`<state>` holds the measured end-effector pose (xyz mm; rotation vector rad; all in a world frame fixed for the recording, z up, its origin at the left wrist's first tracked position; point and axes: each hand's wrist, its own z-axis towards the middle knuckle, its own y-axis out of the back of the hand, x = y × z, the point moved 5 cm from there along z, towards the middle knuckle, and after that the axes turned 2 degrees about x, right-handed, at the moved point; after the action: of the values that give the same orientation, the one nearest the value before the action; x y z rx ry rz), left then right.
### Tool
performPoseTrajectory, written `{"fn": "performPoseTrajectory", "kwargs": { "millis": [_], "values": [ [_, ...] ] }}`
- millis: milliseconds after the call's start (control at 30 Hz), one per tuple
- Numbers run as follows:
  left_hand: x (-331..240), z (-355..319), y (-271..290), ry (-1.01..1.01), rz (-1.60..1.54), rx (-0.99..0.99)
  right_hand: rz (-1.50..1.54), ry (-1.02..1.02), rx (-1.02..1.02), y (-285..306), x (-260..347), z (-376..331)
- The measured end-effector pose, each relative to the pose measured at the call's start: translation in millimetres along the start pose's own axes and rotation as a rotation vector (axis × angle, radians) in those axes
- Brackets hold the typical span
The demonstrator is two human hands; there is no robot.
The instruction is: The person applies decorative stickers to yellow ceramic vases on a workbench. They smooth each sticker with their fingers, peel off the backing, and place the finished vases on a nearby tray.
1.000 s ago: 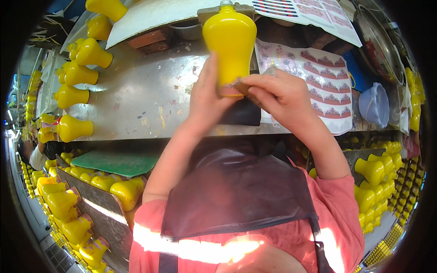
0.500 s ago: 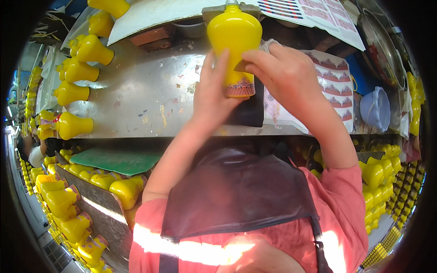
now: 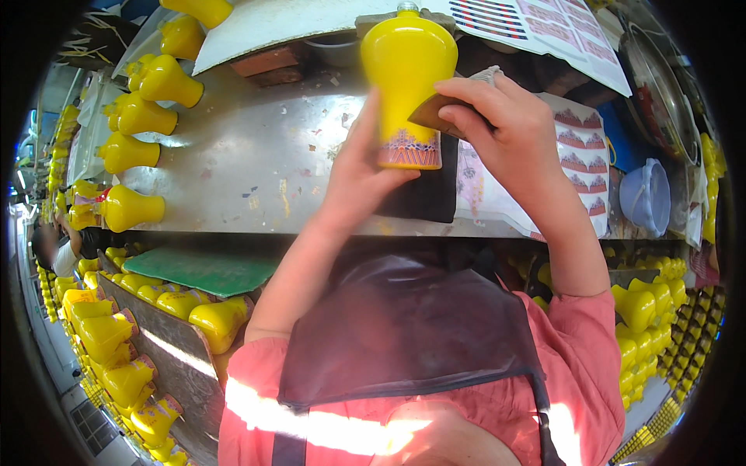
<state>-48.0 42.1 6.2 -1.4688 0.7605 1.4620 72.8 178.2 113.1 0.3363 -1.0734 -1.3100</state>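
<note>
Compared with the earlier frames, the right hand (image 3: 505, 116) has shifted rightward relative to the bottle, carrying its brown card (image 3: 443, 115) from the foot to the right flank; the patterned band (image 3: 409, 149) is now fully exposed. The yellow bottle (image 3: 409, 62) lies upper centre, long axis nearly vertical in the frame, neck uppermost beside a grey-brown block (image 3: 369, 25). It lies left of the right fingertips, which pinch the card; its corner overlaps the bottle, contact indeterminable. The left hand (image 3: 353, 175) is nearer, fingers along the left flank, thumb extended below the foot; hidden fingertips leave its grip uncertain. Ornament encircles the foot; no brand or writing is legible there, nor on the decal sheet (image 3: 573, 177) at right or the printed sheet (image 3: 536, 46) at upper right.
</note>
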Motion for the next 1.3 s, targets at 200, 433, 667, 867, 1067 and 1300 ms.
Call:
{"fn": "performPoseTrajectory", "kwargs": {
  "millis": [200, 433, 667, 867, 1067, 1300],
  "values": [
    [-8, -2, -2, 0.013, -0.127, -0.053, 0.232, 0.026, 0.004, -7, -5, 1],
    [-8, -4, -2, 0.001, -0.204, -0.054, 0.333, -0.219, -0.245, -11, -21, -18],
    [-7, -5, 2, 0.019, -0.161, -0.103, 0.257, 0.222, -0.189, -4, 36, -58],
    [-8, -5, 9, -0.11, 0.343, -0.139, 0.102, 0.121, -0.201, -11, 26, -53],
    [-6, -8, 4, -0.339, 0.767, -0.23, 0.213, -0.176, -0.237, -25, 8, -69],
    [8, 1, 6, -0.066, 0.832, -0.081, 0.105, 0.153, -0.175, -30, 23, -73]
  ]
}}
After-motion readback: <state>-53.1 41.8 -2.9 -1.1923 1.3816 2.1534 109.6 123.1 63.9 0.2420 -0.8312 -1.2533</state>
